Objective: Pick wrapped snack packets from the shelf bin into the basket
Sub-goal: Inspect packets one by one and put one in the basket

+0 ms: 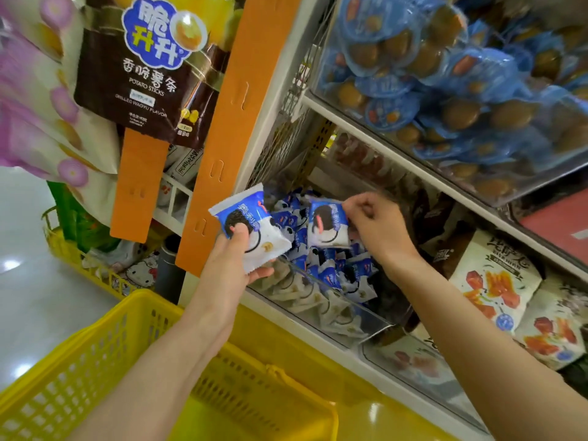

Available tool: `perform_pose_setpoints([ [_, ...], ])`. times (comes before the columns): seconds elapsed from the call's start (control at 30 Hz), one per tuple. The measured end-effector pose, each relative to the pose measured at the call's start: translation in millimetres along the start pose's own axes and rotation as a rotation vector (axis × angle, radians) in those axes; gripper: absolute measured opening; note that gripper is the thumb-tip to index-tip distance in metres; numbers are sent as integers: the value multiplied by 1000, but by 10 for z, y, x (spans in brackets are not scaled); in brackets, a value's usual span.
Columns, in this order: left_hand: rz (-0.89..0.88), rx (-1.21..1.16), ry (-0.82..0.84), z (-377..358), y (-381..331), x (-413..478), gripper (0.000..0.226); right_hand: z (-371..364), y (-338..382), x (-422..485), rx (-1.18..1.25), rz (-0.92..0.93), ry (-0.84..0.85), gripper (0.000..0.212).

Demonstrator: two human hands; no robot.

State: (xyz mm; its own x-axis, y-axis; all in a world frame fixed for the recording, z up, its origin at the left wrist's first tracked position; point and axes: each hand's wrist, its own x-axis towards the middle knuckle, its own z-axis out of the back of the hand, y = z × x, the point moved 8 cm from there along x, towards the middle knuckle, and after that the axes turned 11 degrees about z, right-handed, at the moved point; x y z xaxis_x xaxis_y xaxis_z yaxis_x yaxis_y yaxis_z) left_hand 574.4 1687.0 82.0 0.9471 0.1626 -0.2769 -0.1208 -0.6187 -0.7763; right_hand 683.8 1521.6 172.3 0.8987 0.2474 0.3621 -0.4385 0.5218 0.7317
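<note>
Two wrapped snack packets show in the head view, one in each hand. The left hand grips the left packet, thumb pressed on its printed face and fingers curled beneath. It is held over the bin's left front corner, its long axis slanting from upper left to lower right. The right hand pinches the right packet by its upper right corner, directly above the heap, its long axis near upright and its face toward the camera. Many more blue-and-white packets, too many to count, fill the clear shelf bin. One yellow basket sits below the arms, just before the shelf.
</note>
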Motion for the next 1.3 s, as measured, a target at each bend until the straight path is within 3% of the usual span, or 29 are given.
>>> perform_pose_setpoints([
  [0.17,166,-160,82,-23,153,-89,40,-370,171,-473,113,-57,281,14],
  [0.3,381,-184,168,-55,351,-185,46,-459,238,-667,-17,-1,288,9],
  [0.47,357,-77,219,-45,325,-221,42,-482,432,-681,-121,122,270,15],
  [0.67,310,67,228,-100,296,-284,36,-694,507,-671,14,27,461,51],
  [0.8,282,72,173,-21,240,-256,45,-585,572,-607,151,31,322,33],
  [0.93,209,47,30,122,160,-203,31,-286,420,-396,264,-17,31,24],
  [1.07,140,71,-49,185,98,-178,34,111,94,-157,-80,23,-309,20],
  [1.3,-34,177,-134,230,-82,-206,27,128,-626,167,-368,-172,-311,28],
])
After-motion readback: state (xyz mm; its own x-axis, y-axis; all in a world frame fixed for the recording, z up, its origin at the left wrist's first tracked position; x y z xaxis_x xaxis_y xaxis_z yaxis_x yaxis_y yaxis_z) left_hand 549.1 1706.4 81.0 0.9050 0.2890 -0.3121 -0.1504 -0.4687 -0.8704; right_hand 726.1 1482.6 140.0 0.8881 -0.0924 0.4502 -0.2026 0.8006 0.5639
